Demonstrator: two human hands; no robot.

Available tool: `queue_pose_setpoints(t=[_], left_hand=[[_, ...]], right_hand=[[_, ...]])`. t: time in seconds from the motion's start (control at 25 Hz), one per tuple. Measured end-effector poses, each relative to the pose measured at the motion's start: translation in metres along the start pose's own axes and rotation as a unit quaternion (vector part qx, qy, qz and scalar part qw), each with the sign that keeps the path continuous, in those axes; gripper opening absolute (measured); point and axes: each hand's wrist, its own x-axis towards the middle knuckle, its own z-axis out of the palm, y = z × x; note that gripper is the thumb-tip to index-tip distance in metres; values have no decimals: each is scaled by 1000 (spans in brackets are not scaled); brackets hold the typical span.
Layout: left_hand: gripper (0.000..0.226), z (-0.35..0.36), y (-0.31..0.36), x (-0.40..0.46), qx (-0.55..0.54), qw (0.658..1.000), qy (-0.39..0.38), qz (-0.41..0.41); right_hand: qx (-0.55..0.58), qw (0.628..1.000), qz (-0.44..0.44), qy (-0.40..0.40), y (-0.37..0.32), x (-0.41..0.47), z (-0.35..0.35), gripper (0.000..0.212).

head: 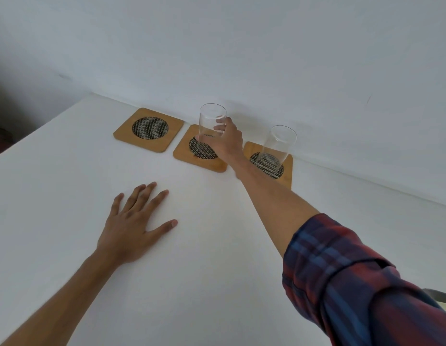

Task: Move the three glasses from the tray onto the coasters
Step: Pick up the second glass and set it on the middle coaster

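Note:
Three square wooden coasters with dark patterned round centres lie in a row along the wall. The left coaster (149, 129) is bare. Over the middle coaster (199, 158) my right hand (228, 141) grips a clear tall glass (210, 126) from the right side; the glass stands upright with its base on or just above the coaster's dark centre. A second clear glass (276, 148) stands on the right coaster (284, 171). My left hand (134, 226) rests flat on the white table, fingers spread, holding nothing. The tray and a third glass are out of view.
The white table (67, 196) meets the white wall (241, 58) just behind the coasters. The table's left edge drops off to a dark area at far left. A plaid sleeve (354, 283) covers my right upper arm.

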Motion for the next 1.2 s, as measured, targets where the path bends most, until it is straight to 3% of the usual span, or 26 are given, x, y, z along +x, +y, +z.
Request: queue_pose_setpoints(t=[0.2, 0.28, 0.36, 0.52, 0.6, 0.92, 1.04, 1.2], left_hand=[[78, 2, -2, 1, 10, 1000, -2, 1], [78, 2, -2, 1, 13, 1000, -1, 2], [79, 2, -2, 0, 14, 1000, -2, 4], [79, 1, -1, 1, 13, 1000, -4, -2], [80, 0, 0, 0, 14, 1000, -5, -2], [81, -3, 4, -4, 4, 1000, -3, -6], [76, -11, 18, -11, 30, 998, 54, -14], [38, -10, 61, -37, 63, 988, 141, -3]], right_hand=[[11, 998, 42, -41, -1, -8, -6, 115], [26, 998, 47, -33, -6, -19, -10, 118], [24, 999, 20, 3, -11, -35, -17, 104], [-17, 993, -79, 84, -13, -78, -40, 43], [-16, 992, -89, 92, -10, -100, -54, 22], [-7, 996, -69, 51, 21, -206, -123, 15], [-35, 996, -69, 53, 35, -249, -162, 15], [-51, 996, -50, 54, 56, -301, -213, 14]])
